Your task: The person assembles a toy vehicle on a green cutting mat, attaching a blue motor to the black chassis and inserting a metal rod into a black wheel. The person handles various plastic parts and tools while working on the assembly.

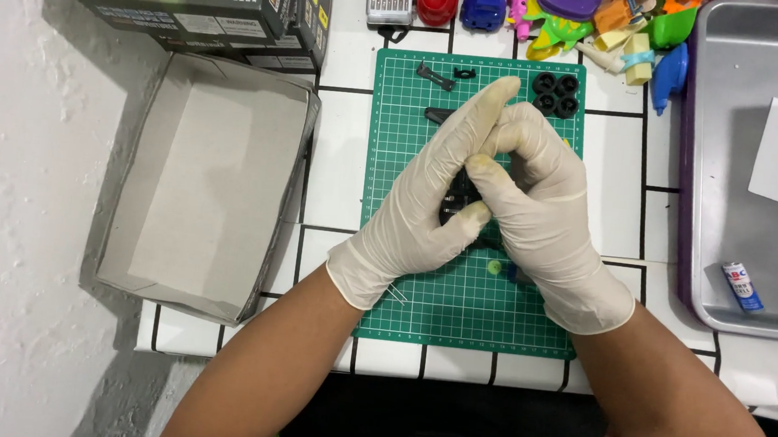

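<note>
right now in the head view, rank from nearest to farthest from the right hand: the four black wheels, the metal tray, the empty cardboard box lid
1. black wheels, on the green mat just above the right hand.
2. metal tray, off to the right of it.
3. cardboard box lid, far left, beyond the left hand.

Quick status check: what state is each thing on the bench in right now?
Left hand: gloved, closed round the small black part.
Right hand: gloved, closed on the same part.
Small black part: held between both hands, mostly hidden.
Cardboard box: open, empty.
Metal tray: holds a white card and batteries.
Black wheels: loose, clustered on the green cutting mat.
</note>
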